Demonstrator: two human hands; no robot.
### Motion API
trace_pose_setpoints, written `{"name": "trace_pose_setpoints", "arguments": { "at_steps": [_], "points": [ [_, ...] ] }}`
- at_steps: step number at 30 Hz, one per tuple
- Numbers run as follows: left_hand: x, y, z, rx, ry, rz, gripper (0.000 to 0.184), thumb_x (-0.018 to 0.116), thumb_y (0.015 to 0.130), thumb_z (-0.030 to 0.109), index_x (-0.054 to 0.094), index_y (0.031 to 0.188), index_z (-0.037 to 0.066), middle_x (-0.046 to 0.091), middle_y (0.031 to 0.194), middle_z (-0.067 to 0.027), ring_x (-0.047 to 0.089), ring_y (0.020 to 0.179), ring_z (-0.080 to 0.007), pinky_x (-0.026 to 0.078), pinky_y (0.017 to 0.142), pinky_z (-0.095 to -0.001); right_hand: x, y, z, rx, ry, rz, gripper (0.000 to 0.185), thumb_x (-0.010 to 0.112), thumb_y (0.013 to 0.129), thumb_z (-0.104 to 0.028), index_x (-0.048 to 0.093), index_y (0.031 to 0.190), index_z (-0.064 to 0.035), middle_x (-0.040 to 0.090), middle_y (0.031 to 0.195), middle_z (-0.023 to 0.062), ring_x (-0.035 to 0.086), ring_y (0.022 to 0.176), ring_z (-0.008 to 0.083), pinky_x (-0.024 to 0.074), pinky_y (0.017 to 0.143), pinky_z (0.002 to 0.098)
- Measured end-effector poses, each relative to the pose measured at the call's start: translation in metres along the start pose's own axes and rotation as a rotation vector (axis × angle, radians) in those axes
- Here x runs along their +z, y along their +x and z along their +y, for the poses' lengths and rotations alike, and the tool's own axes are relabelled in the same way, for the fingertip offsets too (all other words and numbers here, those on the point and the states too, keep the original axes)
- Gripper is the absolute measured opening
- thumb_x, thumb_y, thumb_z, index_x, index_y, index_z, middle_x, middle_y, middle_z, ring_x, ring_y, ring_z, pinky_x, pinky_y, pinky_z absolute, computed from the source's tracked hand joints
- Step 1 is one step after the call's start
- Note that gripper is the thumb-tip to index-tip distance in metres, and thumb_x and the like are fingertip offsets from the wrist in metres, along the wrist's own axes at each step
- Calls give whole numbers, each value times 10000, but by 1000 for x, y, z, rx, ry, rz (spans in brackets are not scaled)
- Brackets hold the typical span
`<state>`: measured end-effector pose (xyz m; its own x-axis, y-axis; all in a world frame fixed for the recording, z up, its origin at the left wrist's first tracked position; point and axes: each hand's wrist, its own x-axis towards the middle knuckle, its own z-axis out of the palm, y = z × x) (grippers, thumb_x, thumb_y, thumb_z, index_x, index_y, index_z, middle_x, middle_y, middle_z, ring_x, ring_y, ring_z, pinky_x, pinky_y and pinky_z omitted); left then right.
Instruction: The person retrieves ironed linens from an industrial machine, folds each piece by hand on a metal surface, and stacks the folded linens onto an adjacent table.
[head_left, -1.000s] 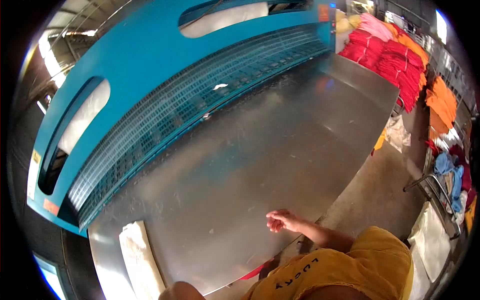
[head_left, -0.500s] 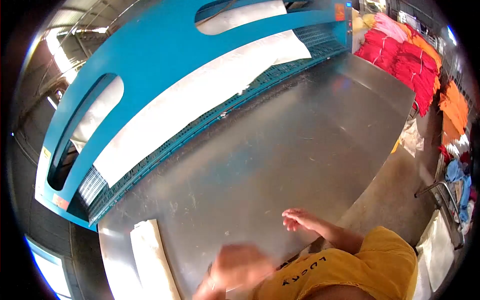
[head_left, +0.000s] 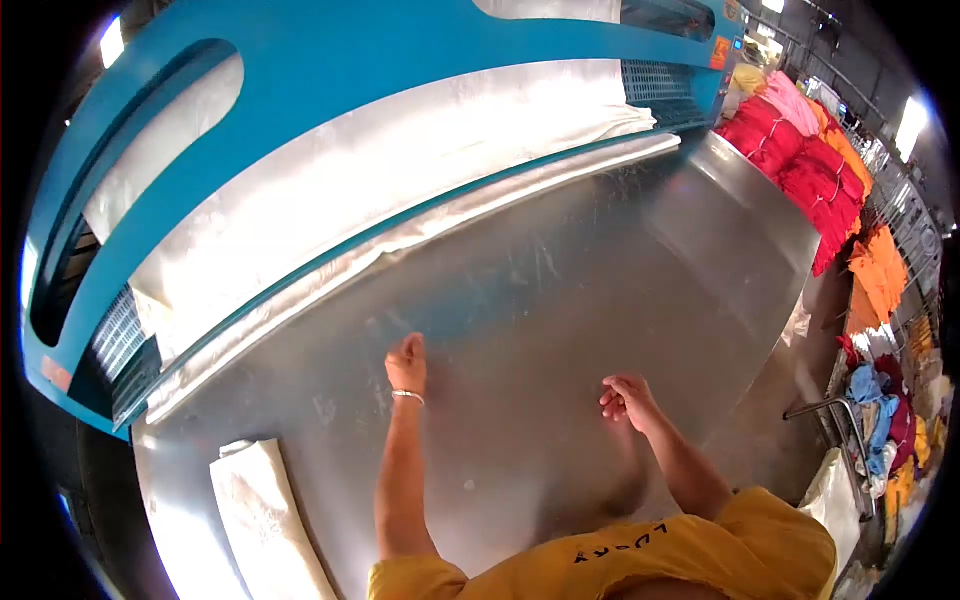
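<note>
My left hand (head_left: pixel 406 364), with a pale bangle (head_left: pixel 408 397) at the wrist, is over the bare metal table (head_left: pixel 520 330). Its fingers are curled into a loose fist, and nothing shows in it. To its right is my right hand (head_left: pixel 625 398), fingers loosely bent and apart, holding nothing visible. Neither hand touches cloth. Beyond them, a wide white cloth (head_left: pixel 380 150) lies on the feed bed of a blue machine (head_left: pixel 300 60). Its near part forms a long, narrow strip along the table's far edge. A folded white cloth (head_left: pixel 265 520) rests at the table's lower left.
Tied bundles of red cloth (head_left: pixel 790 150) are stacked beyond the table's right end, with orange cloth (head_left: pixel 880 275) nearby. A metal-framed rack (head_left: pixel 850 410) and a heap of mixed cloths (head_left: pixel 880 420) stand at the right. White fabric (head_left: pixel 832 495) hangs near my right side.
White cloth now covers more of the feed bed, with a strip along its front edge. My left hand has moved from near my body out over the table. The view has shifted.
</note>
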<state>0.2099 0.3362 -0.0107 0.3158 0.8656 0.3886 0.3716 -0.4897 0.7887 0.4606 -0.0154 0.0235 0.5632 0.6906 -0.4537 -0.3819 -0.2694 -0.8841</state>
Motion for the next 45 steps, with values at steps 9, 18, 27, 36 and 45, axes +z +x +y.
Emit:
{"name": "trace_pose_setpoints", "arguments": {
  "at_steps": [9, 18, 27, 36, 45],
  "points": [
    [61, 140, -26, 12, 670, -112, 360, 611, 692, 86, 602, 1047, 147, 560, 1019, -99, 515, 981, -294, 454, 786, -403, 3, 7, -6, 62, -37, 43, 255, 486, 903, -271, 569, 949, -33, 616, 706, 85, 595, 514, 146, 417, 383, 225],
    [107, -154, 57, 350, 126, -491, 233, 476, 706, 114, 590, 877, 4, 598, 827, -190, 576, 746, -386, 493, 645, -424, -11, 6, -1, 104, 45, -13, 419, 444, 899, -420, 546, 1075, -54, 639, 821, 97, 624, 639, 155, 475, 478, 257],
    [-149, -229, 33, -345, 343, 146, 455, 588, 789, 243, 513, 1161, -9, 575, 1107, -154, 546, 991, -263, 459, 792, -402, -165, 111, -30, -190, 441, 269, 482, 551, 823, -455, 511, 1167, -120, 587, 1010, 76, 575, 888, 188, 470, 752, 371],
    [-88, -273, 85, -14, 740, -294, 366, 552, 623, -15, 663, 929, 153, 607, 968, -103, 522, 964, -317, 426, 840, -420, -435, 137, -45, -404, 565, 475, 423, 589, 805, -304, 504, 1165, -100, 542, 1048, 51, 517, 931, 205, 449, 736, 352],
    [149, -270, 244, 287, 283, -684, 548, 668, 703, 222, 510, 1224, 161, 474, 1254, -62, 456, 1124, -273, 384, 925, -421, -442, 138, -166, -711, -39, 795, 357, 535, 833, -225, 503, 1131, -29, 524, 1088, 131, 498, 976, 275, 422, 802, 383]
  ]
}}
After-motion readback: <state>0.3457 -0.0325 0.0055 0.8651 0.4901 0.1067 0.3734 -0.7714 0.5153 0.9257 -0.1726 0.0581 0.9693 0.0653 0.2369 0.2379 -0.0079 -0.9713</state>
